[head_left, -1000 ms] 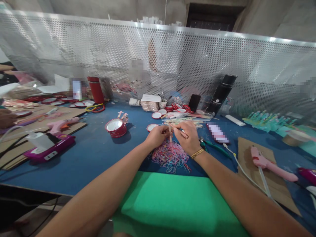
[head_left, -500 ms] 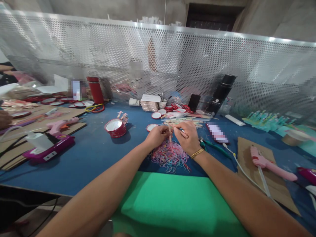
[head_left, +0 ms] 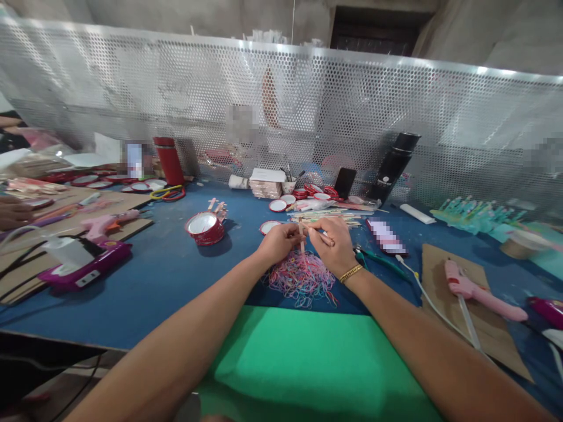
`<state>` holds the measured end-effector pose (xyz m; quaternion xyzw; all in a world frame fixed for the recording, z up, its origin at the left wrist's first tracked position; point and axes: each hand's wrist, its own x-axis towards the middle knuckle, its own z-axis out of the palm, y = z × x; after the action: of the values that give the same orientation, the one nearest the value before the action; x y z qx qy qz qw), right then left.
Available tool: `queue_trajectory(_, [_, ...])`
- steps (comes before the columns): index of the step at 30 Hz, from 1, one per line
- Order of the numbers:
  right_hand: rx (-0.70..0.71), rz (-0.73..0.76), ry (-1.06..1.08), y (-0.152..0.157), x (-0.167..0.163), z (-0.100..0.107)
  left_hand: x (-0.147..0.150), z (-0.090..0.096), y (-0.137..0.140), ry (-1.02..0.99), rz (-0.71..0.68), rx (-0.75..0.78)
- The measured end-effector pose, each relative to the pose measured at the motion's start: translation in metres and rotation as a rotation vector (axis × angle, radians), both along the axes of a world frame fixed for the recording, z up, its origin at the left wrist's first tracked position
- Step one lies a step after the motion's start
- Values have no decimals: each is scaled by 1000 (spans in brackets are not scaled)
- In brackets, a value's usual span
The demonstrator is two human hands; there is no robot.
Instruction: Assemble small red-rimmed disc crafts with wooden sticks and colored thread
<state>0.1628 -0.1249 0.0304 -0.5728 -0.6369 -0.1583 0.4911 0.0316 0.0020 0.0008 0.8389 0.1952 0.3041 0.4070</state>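
My left hand (head_left: 280, 241) is closed, pinching a small pale wooden stick (head_left: 302, 243) upright between thumb and fingertips. Close against it, my right hand (head_left: 333, 245) is closed around a thin pinkish, pen-like stick (head_left: 326, 239), whose tip points toward the upright stick. What exactly the fingertips press between them is too small to make out. Below both hands lies a tangled heap of multicoloured thread (head_left: 301, 280), pink, blue and purple. A gold bracelet circles my right wrist.
Left stands a red-and-white tape roll (head_left: 204, 228) with small stick crosses beside it. Teal-handled pliers (head_left: 382, 262), a phone (head_left: 387, 236) and a pink glue gun (head_left: 479, 291) on cardboard lie right. Bottles stand against the perforated metal screen (head_left: 197, 99). A co-worker's hand (head_left: 13, 213) shows far left.
Both hands stay nearly where they were, with the stick still between them. The view has shifted very slightly, and the co-worker's hand at far left has moved a little.
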Motion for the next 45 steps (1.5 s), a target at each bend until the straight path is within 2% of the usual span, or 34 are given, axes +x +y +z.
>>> queue_trajectory(6, [33,-9,19,-1,0,0,0,3,-3,-7,-24,-61])
queue_trajectory(16, [36,-39,33,0,2,-2,0,2,-2,-6,-12,-71])
queue_trajectory(25, [28,14,38,0,-3,-1,-2,7,-6,1,14,-57])
queue_trajectory(30, [26,-14,62,-1,-1,-2,-2,9,-7,4,-3,-132])
queue_trajectory(36, [15,11,44,-1,-2,-3,-3,13,-10,40,30,-85])
queue_trajectory(41, [28,-42,73,-2,1,-2,-2,13,-11,41,13,-138])
queue_trajectory(45, [27,-9,57,-3,-3,1,-2,10,-8,42,6,-64])
